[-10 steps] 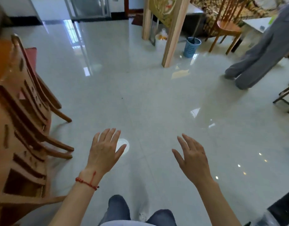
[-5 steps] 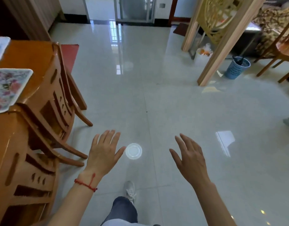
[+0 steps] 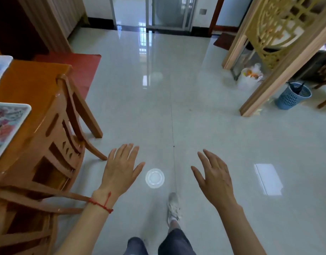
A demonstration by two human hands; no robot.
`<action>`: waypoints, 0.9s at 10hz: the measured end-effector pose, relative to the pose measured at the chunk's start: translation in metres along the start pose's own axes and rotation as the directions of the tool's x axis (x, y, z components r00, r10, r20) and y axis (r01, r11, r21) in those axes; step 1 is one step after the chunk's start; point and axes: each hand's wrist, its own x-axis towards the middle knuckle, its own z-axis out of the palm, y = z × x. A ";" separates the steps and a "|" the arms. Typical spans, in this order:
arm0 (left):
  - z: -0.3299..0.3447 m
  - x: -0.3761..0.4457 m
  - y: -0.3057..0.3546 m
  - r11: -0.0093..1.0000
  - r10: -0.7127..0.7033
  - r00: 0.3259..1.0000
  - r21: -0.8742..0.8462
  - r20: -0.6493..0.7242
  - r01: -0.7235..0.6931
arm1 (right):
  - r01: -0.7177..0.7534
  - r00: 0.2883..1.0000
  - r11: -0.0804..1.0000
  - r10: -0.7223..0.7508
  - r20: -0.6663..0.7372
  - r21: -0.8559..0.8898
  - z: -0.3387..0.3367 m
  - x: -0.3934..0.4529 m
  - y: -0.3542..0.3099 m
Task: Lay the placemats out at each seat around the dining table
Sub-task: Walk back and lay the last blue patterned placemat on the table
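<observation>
Here, no writing can be read. Two floral placemats (image 3: 5,126) lie on the dining table (image 3: 33,83) at left. Left hand (image 3: 119,170) and right hand (image 3: 216,178) hang spread-fingered and empty above the floor (image 3: 195,126), beside two chairs (image 3: 53,144).

placemat (image 3: 6,126) on table (image 3: 29,83) — left, chair (image 3: 61,137) beside

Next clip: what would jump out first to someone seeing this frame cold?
Two bare, empty hands held out over the shiny tiled floor: the left hand, with a red string bracelet at its wrist, and the right hand. At the left edge, a floral placemat lies on the orange wooden dining table, with a wooden chair pushed up against it. Far right, a blue basket stands beside a carved wooden screen.
</observation>
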 end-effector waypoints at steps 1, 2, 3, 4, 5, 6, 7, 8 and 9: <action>-0.001 0.051 0.001 0.999 -0.030 1.000 0.012 -0.010 0.030 | 0.023 1.000 1.000 -0.023 -0.001 0.006 0.012 0.055 0.022; -0.007 0.102 0.006 0.998 -0.063 0.998 0.022 -0.017 0.063 | 0.057 0.998 0.998 -0.058 0.011 0.012 0.021 0.112 0.043; -0.017 0.149 0.012 0.995 -0.102 0.994 0.014 -0.039 0.102 | 0.092 0.995 0.996 -0.092 0.027 0.009 0.022 0.169 0.061; -0.026 0.189 0.013 0.991 -0.131 0.990 0.006 -0.044 0.131 | 0.148 0.988 0.989 -0.147 0.042 -0.006 0.025 0.221 0.072; -0.032 0.223 0.007 0.988 -0.157 0.986 0.000 -0.047 0.157 | 0.179 0.982 0.984 -0.179 0.058 0.002 0.032 0.266 0.074; -0.037 0.261 -0.007 0.984 -0.178 0.983 -0.010 -0.033 0.178 | 0.202 0.976 0.979 -0.203 0.077 0.015 0.045 0.312 0.069; -0.039 0.305 -0.033 0.982 -0.189 0.981 -0.011 -0.039 0.189 | 0.214 0.972 0.976 -0.216 0.094 0.028 0.064 0.364 0.059; -0.043 0.352 -0.065 0.980 -0.198 0.979 -0.010 -0.045 0.197 | 0.221 0.970 0.974 -0.224 0.098 0.038 0.085 0.419 0.042; -0.057 0.398 -0.099 0.979 -0.203 0.978 0.005 -0.043 0.203 | 0.231 0.967 0.972 -0.234 0.099 0.044 0.101 0.477 0.019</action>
